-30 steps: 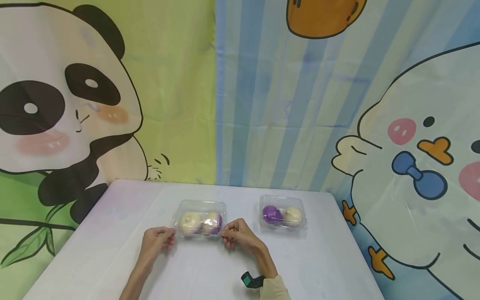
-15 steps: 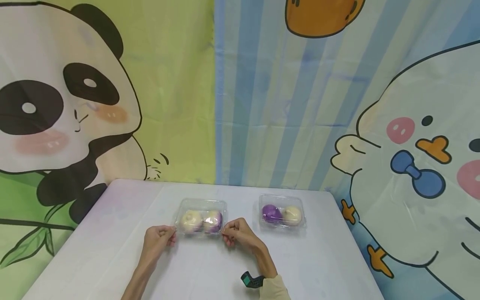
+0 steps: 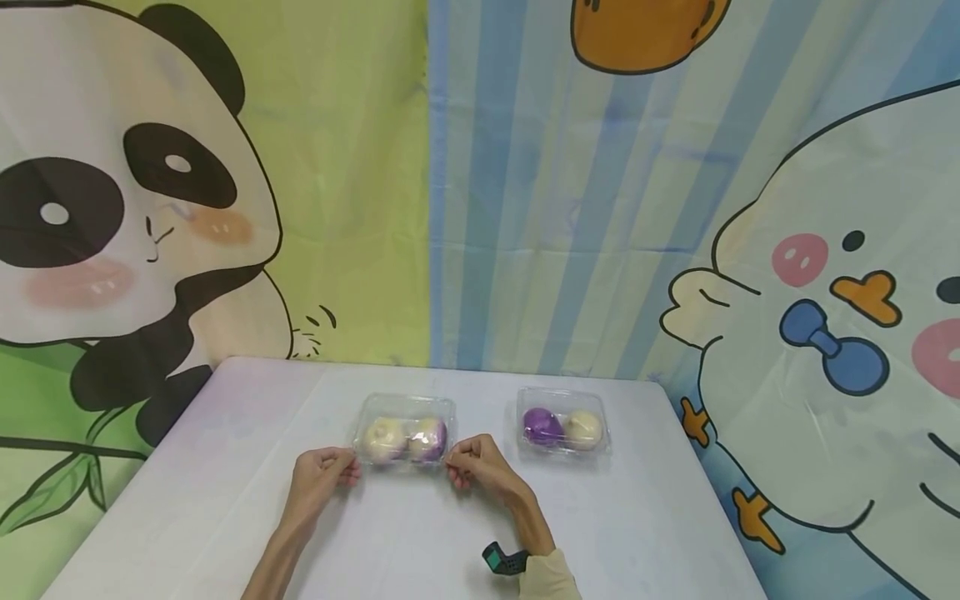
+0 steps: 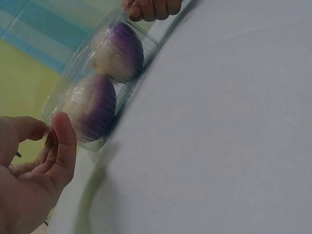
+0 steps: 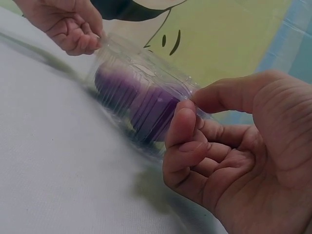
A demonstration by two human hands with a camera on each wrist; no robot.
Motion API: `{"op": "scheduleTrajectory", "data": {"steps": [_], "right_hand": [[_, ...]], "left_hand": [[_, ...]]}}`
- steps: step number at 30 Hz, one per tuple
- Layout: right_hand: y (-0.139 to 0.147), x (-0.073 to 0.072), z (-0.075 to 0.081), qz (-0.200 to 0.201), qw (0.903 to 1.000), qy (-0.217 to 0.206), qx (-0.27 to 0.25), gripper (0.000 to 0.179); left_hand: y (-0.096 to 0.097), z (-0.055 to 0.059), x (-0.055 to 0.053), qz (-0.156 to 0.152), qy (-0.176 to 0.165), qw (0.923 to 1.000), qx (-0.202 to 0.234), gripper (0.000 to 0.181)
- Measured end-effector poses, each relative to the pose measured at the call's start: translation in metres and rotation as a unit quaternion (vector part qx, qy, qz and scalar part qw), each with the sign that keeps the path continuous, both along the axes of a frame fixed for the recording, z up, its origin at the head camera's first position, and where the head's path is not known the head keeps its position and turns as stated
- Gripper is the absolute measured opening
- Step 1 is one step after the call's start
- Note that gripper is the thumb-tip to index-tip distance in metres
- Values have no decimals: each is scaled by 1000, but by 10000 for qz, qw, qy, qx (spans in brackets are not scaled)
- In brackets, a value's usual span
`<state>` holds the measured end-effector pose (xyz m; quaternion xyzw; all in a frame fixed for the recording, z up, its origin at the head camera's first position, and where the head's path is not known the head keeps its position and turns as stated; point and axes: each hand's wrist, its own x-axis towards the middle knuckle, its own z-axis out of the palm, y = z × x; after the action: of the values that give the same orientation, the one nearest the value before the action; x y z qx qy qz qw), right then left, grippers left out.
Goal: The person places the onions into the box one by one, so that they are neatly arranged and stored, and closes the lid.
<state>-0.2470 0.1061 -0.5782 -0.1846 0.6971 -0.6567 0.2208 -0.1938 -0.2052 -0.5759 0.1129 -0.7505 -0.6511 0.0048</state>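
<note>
Both hands pinch the near corners of a clear plastic clamshell box (image 3: pixel 406 407) in the middle of the white table. Inside it lie two round purple-and-cream vegetables resembling turnips (image 4: pixel 89 105). My left hand (image 3: pixel 318 481) has the left corner between thumb and forefinger, its other fingers curled below. On the opposite corner, my right hand (image 3: pixel 486 469) pinches the rim with thumb and forefinger. The right wrist view shows the vegetables' purple sides (image 5: pixel 153 109) through the ribbed plastic wall.
To the right stands a second clear clamshell box (image 3: pixel 561 400), holding a purple round vegetable (image 3: pixel 542 426) and a cream one (image 3: pixel 582 429). A dark strap-like item (image 3: pixel 504 560) shows by my right wrist. Cartoon curtains (image 3: pixel 510 183) hang behind the white table (image 3: pixel 637 517).
The held box has shifted slightly to the right and away from me, with both hands moving along on its corners. The second box has stayed put.
</note>
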Motion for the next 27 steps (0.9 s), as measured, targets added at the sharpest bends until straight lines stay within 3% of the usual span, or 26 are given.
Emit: {"op": "scheduleTrajectory", "data": {"steps": [8, 13, 21, 27], "right_hand": [[-1, -2, -6, -576, 9982, -176, -11, 35], [0, -4, -7, -916, 9956, -189, -64, 34], [4, -7, -6, -1200, 9926, -170, -117, 36], [4, -10, -9, -1400, 9900, -65, -168, 40]], "left_hand": [[5, -1, -7, 77, 123, 9998, 159, 31], [11, 0, -16, 60, -2, 9992, 390, 34], [17, -3, -35, 85, -185, 9975, 684, 38], [22, -2, -41, 113, -212, 9967, 777, 37]]}}
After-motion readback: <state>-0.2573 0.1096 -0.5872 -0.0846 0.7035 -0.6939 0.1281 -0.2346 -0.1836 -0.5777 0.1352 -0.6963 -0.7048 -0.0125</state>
